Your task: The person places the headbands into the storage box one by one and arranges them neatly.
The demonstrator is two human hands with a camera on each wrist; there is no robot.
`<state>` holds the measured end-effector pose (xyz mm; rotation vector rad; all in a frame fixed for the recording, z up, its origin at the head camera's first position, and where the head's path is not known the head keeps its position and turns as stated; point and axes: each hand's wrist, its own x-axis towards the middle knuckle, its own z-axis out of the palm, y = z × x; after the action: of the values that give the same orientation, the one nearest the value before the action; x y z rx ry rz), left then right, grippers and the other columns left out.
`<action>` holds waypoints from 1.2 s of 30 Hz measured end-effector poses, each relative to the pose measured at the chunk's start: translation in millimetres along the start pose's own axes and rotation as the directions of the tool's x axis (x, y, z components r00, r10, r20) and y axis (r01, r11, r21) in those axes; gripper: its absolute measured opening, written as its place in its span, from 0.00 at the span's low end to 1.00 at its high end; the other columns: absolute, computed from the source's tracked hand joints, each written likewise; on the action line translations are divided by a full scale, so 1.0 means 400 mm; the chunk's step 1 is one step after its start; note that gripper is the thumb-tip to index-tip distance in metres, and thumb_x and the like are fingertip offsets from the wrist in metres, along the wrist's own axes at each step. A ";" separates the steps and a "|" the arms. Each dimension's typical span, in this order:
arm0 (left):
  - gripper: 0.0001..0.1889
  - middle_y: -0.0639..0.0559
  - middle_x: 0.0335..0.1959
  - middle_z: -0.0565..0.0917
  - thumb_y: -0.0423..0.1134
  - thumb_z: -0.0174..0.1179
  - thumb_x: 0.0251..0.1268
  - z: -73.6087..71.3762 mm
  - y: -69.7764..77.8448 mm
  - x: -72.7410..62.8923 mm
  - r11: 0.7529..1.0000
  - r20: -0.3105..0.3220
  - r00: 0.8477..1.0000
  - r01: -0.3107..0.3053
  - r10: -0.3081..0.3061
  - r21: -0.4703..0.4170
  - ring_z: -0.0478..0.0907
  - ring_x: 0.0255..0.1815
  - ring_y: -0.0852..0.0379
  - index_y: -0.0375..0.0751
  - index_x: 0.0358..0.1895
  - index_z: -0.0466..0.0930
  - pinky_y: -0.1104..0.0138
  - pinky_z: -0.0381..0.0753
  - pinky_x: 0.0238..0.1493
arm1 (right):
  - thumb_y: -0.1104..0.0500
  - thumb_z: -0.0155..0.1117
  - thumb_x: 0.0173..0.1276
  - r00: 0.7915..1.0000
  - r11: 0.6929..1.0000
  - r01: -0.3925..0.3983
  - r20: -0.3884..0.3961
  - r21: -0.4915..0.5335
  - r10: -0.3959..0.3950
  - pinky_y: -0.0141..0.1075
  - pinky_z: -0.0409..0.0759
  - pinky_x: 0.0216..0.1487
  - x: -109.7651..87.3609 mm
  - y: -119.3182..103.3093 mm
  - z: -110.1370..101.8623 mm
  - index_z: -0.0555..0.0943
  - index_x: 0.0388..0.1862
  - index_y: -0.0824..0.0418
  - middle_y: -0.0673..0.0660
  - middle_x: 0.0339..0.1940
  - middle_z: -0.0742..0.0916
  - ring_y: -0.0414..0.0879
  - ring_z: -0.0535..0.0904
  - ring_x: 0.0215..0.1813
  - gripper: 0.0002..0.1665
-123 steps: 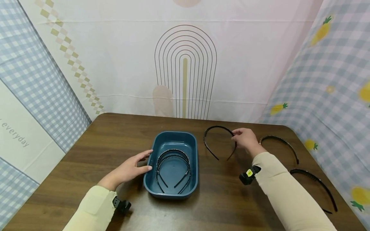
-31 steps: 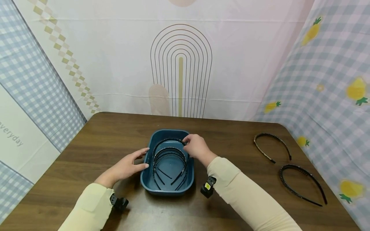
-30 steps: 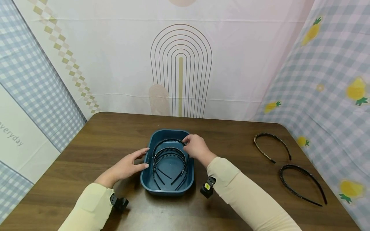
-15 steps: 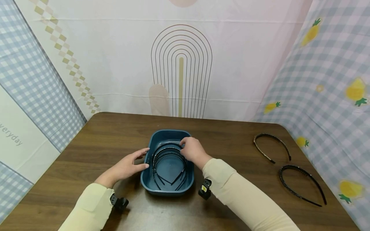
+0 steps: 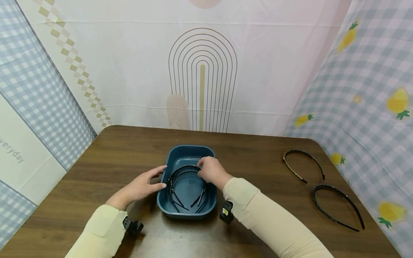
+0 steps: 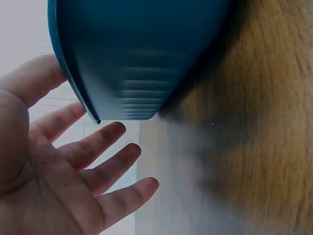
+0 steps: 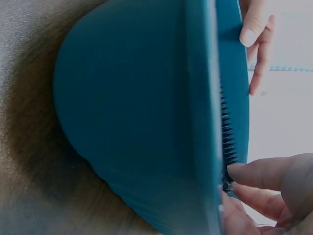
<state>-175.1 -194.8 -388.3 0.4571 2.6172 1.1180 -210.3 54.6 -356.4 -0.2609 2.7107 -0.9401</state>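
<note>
Surface (image 5: 135,150): brown wood grain with rounded far corners; we see its far edge meeting a white cloth (image 5: 138,64) printed with 1 lined arch.
Blue bin (image 5: 186,216): we find it between the surface's left and right edges, short of the far edge, its long sides running from near to far.
Left hand (image 5: 142,186): we see it at the bin's left rim, fingers spread and fairly straight, the thumb touching the rim.
Right hand (image 5: 213,172): it reaches in over the bin's right rim, thumb and fingers pinched on 1 headband.
Pinched headband (image 7: 227,132): black and toothed, inside the bin; we cannot tell all of its outline among the others.
Nested headbands (image 5: 171,181): they overlap inside the bin, tips toward the near rim; we cannot count them surely.
Gold-toned headband (image 5: 301,151): near the surface's far right corner, lying apart from the bin.
Black headband (image 5: 322,186): we see it along the surface's right edge, nearer us than the gold-toned headband.
</note>
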 end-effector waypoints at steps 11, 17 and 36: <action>0.34 0.34 0.70 0.65 0.46 0.59 0.68 0.000 -0.003 -0.001 1.000 -0.003 1.000 -0.015 0.015 -0.003 0.61 0.69 0.32 0.38 0.73 0.58 0.37 0.63 0.62 | 0.65 0.67 0.62 0.997 0.992 0.072 -0.004 -0.102 -0.073 0.37 0.80 0.38 -0.017 -0.002 0.000 0.80 0.54 0.66 0.62 0.58 0.81 0.46 0.77 0.35 0.20; 0.34 0.34 0.70 0.65 0.45 0.59 0.68 0.001 -0.002 -0.001 1.000 -0.007 1.000 -0.019 0.019 0.000 0.61 0.69 0.32 0.37 0.73 0.59 0.37 0.63 0.62 | 0.65 0.66 0.63 0.994 0.979 0.104 -0.015 -0.177 -0.108 0.42 0.81 0.46 -0.024 -0.007 -0.010 0.81 0.53 0.67 0.62 0.57 0.81 0.49 0.78 0.46 0.18; 0.34 0.34 0.71 0.64 0.45 0.59 0.68 0.008 -0.006 0.001 1.000 -0.017 1.000 0.013 -0.014 -0.023 0.61 0.69 0.32 0.39 0.74 0.58 0.37 0.64 0.62 | 0.60 0.67 0.65 0.982 0.981 0.179 -0.072 0.081 -0.173 0.40 0.81 0.47 -0.042 0.032 -0.058 0.81 0.56 0.60 0.60 0.51 0.80 0.49 0.76 0.50 0.20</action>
<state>-174.8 -194.2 -392.1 0.4261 2.6156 1.1517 -202.3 82.4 -343.8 -0.4674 2.7311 -1.1310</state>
